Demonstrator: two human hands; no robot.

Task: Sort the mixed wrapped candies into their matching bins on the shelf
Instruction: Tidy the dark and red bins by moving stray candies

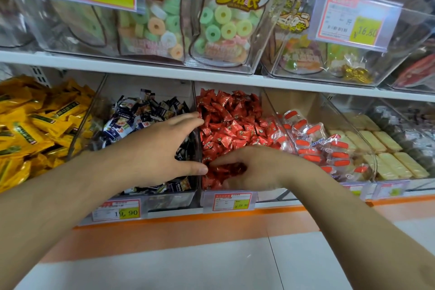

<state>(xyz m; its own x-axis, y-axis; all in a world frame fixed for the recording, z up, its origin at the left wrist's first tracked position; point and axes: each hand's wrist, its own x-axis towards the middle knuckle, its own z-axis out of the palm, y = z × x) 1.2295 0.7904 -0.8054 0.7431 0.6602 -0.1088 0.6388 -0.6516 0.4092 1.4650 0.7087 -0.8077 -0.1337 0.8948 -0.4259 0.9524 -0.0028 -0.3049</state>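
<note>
Red wrapped candies (231,122) fill a clear bin (226,192) in the middle of the lower shelf. Left of it stands a bin of dark blue and white wrapped candies (131,113). My left hand (162,148) lies over the dark candies with straight fingers spread. Its fingertips reach the divider by the red bin, and a small red candy (200,114) seems to sit at one fingertip. My right hand (254,167) is down in the front of the red bin, fingers curled into the red candies; what they hold is hidden.
Yellow packets (35,129) fill the bin at far left. Orange-and-white wrapped sweets (315,141) and pale wafer bars (386,148) fill bins to the right. An upper shelf (141,67) carries bags of ring candies (226,23). Price tags (231,201) line the shelf front.
</note>
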